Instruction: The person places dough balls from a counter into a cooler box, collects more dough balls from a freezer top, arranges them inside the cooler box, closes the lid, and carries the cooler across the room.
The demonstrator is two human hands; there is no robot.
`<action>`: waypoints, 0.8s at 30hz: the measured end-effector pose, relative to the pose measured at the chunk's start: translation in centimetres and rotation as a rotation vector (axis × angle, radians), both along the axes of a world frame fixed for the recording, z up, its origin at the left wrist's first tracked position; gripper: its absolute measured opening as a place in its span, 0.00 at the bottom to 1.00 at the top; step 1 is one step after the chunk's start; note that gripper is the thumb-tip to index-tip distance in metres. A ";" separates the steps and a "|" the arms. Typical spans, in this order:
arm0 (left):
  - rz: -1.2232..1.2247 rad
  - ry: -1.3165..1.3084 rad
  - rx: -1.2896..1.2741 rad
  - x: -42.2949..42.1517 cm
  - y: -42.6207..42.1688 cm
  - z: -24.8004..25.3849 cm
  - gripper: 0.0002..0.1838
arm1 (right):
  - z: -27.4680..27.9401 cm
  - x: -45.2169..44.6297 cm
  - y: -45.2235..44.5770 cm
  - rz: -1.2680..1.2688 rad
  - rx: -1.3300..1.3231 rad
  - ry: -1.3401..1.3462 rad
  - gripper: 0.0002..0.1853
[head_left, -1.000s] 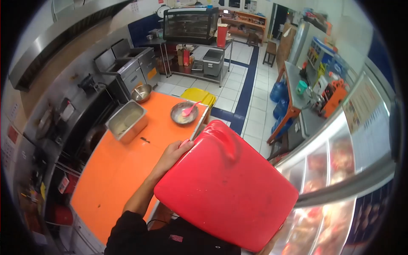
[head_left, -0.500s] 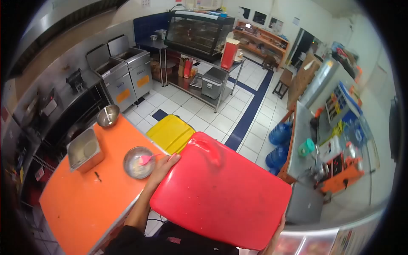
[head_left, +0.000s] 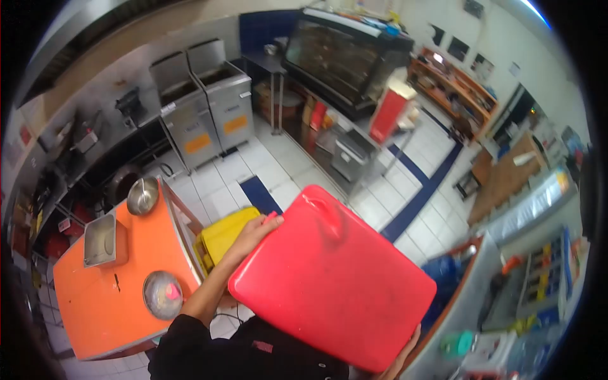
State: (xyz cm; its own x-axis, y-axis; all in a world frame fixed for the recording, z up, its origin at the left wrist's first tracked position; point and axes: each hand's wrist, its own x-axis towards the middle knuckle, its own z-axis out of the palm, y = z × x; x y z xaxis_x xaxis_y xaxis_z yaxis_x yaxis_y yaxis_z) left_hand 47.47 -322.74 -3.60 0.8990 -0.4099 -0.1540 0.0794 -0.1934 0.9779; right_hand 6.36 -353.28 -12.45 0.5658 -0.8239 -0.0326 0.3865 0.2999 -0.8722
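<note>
A large red plastic piece (head_left: pixel 335 278) with rounded corners and a moulded dent near its upper left fills the middle of the head view. Whether it is a lid or a whole box, I cannot tell. My left hand (head_left: pixel 258 231) grips its upper left edge, fingertips curling over the rim. On the lower right edge my right hand (head_left: pixel 410 347) holds it, mostly hidden behind the plastic. The piece is tilted in front of my body, apart from the orange table (head_left: pixel 95 310). A yellow bin (head_left: pixel 221 231) stands on the floor just beyond my left forearm.
The table bears a metal bowl (head_left: pixel 163 305) with a pink utensil, a steel pan (head_left: pixel 106 244) and another bowl (head_left: pixel 143 197). Fryers (head_left: pixel 231 101) and a glass display cabinet (head_left: pixel 345 60) stand ahead. A metal counter (head_left: pixel 475 285) and blue water bottles (head_left: pixel 443 269) are at right.
The view has swung to the right, and the orange table now sits lower and further left. Both hands keep hold of the red plastic piece, moving along with my body.
</note>
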 end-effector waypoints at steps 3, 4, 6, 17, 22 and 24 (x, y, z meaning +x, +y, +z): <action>0.065 0.050 -0.006 5.1 -5.3 1.6 0.25 | 1.5 10.0 -7.7 0.172 0.369 -0.080 0.36; 0.084 0.100 -0.043 5.6 -8.0 3.1 0.24 | 3.0 12.3 -10.4 0.265 0.416 0.015 0.36; 0.130 0.211 -0.246 8.6 -12.0 2.7 0.21 | 0.5 18.2 -18.3 0.248 0.329 0.084 0.34; 0.627 0.407 -0.569 26.8 -17.2 0.0 0.26 | 2.3 57.7 -33.5 0.620 0.357 0.475 0.28; 0.967 0.438 -0.524 38.0 -9.6 -8.1 0.27 | -2.5 77.1 -31.5 0.768 0.434 0.587 0.31; 0.764 0.403 -0.303 45.4 -5.2 -11.6 0.28 | -6.1 85.5 -30.3 0.894 0.008 0.257 0.45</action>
State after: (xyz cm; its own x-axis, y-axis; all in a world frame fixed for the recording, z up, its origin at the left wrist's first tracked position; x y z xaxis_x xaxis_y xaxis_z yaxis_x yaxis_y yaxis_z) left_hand 92.83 -327.91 -15.20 0.8437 0.2000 -0.4981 0.4268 0.3126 0.8486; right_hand 91.88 -383.61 -18.54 0.9649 -0.0844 -0.2487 -0.1958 0.3998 -0.8955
